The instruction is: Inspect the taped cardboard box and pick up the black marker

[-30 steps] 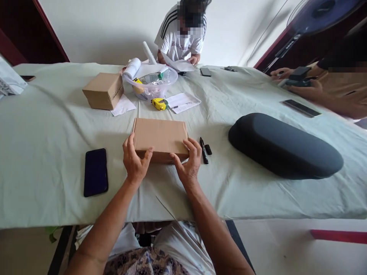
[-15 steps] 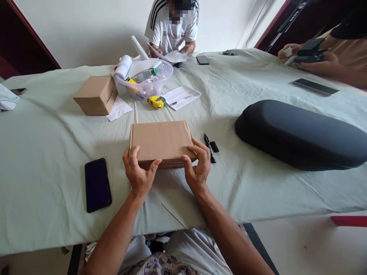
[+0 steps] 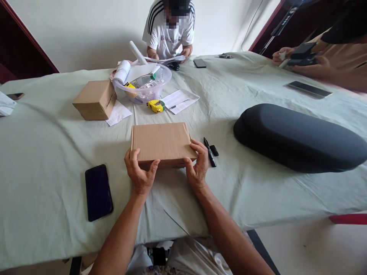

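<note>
A flat brown cardboard box (image 3: 160, 142) lies closed on the pale green tablecloth (image 3: 51, 152) in front of me. My left hand (image 3: 139, 173) grips its near left corner, thumb against the front face and fingers on the left side. My right hand (image 3: 197, 166) grips the near right corner, fingers curled over the top edge. A black marker (image 3: 209, 151) and its cap (image 3: 214, 150) lie just right of my right hand. A dark phone (image 3: 98, 191) lies face up to the left of my left hand.
A long dark case (image 3: 298, 138) lies at right. Behind the box are a yellow tape measure (image 3: 155, 105), a paper sheet (image 3: 180, 101), a clear bowl (image 3: 149, 84) with items and a taller cardboard box (image 3: 94, 99). One person sits across, another's hands (image 3: 304, 63) hold a device at right.
The view has shifted slightly with my head. Both hands have stayed on the near corners of the flat box, which sits in nearly the same place.
</note>
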A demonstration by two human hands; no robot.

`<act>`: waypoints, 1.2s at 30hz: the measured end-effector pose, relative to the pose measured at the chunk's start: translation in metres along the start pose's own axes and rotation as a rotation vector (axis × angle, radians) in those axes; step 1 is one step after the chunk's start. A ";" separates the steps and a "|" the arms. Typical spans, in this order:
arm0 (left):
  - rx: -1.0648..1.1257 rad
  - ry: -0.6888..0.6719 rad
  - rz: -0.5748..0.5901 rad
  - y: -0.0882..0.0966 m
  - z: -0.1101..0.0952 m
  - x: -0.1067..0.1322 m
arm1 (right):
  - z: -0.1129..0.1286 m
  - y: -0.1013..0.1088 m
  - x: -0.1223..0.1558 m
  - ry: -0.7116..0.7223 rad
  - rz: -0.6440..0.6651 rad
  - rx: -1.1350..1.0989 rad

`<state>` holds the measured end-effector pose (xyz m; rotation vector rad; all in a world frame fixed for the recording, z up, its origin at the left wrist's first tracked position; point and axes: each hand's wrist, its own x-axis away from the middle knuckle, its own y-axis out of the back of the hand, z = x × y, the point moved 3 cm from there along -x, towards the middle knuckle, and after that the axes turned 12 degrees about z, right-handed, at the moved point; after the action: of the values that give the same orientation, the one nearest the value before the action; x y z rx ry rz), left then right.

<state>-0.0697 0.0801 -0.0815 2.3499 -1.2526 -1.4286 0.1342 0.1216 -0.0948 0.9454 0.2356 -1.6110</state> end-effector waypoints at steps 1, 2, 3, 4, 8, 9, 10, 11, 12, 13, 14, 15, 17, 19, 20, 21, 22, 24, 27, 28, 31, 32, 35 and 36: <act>0.006 0.008 0.001 0.000 0.000 0.000 | -0.001 0.000 0.000 -0.001 0.003 0.000; 0.010 0.014 0.003 -0.001 -0.001 0.001 | -0.002 0.000 0.000 -0.002 0.004 -0.001; 0.013 0.018 0.006 -0.001 -0.002 0.001 | -0.003 -0.001 0.000 -0.003 0.003 -0.003; 0.015 0.020 0.010 0.000 -0.002 0.001 | -0.003 -0.001 0.000 -0.004 0.002 -0.004; 0.028 0.026 0.017 -0.001 -0.002 0.001 | -0.005 -0.002 0.001 -0.023 0.003 -0.026; 0.035 0.026 0.012 0.000 -0.001 0.000 | -0.006 -0.002 0.002 -0.034 0.006 -0.042; 0.042 0.029 0.005 0.000 0.000 0.000 | -0.007 -0.002 0.002 -0.051 0.013 -0.055; 0.052 0.035 -0.004 0.000 0.001 0.000 | -0.008 -0.003 0.003 -0.074 0.020 -0.066; 0.063 0.044 -0.014 0.000 0.003 -0.001 | -0.010 -0.004 0.004 -0.101 0.027 -0.075; 0.077 0.054 -0.025 0.001 0.004 -0.002 | -0.012 -0.004 0.004 -0.132 0.034 -0.087; 0.093 0.064 -0.038 0.001 0.005 -0.002 | -0.014 -0.005 0.004 -0.164 0.043 -0.103; 0.109 0.073 -0.050 0.002 0.007 -0.003 | -0.016 -0.006 0.005 -0.197 0.055 -0.122; 0.135 0.083 -0.064 0.004 0.008 -0.005 | -0.018 -0.007 0.004 -0.256 0.095 -0.159; 0.150 0.087 -0.074 0.005 0.009 -0.006 | -0.020 -0.009 0.003 -0.302 0.140 -0.187; 0.154 0.088 -0.079 0.005 0.009 -0.006 | -0.020 -0.009 0.002 -0.316 0.157 -0.201; 0.158 0.090 -0.085 0.005 0.010 -0.007 | -0.020 -0.009 0.002 -0.323 0.169 -0.215; 0.161 0.096 -0.091 0.006 0.011 -0.007 | -0.020 -0.010 0.001 -0.324 0.177 -0.225; 0.176 0.117 -0.095 0.006 0.014 -0.006 | -0.020 -0.010 0.001 -0.328 0.195 -0.218; 0.220 0.172 -0.098 0.007 0.019 -0.007 | -0.021 -0.012 0.003 -0.375 0.234 -0.177; 0.238 0.193 -0.098 0.007 0.021 -0.007 | -0.020 -0.013 0.003 -0.389 0.242 -0.176; 0.286 0.241 -0.094 0.008 0.022 -0.007 | -0.016 -0.011 0.002 -0.375 0.204 -0.241; 0.298 0.247 -0.089 0.008 0.021 -0.005 | -0.015 -0.009 0.001 -0.353 0.164 -0.269; 0.363 0.260 -0.025 0.004 0.016 0.003 | -0.011 0.002 -0.004 -0.287 -0.014 -0.297; 0.399 0.266 0.017 0.001 0.014 0.006 | -0.011 0.007 -0.005 -0.272 -0.079 -0.301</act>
<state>-0.0798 0.0795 -0.0927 2.6526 -1.5896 -0.8810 0.1450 0.1302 -0.0968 0.4866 0.3190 -1.6990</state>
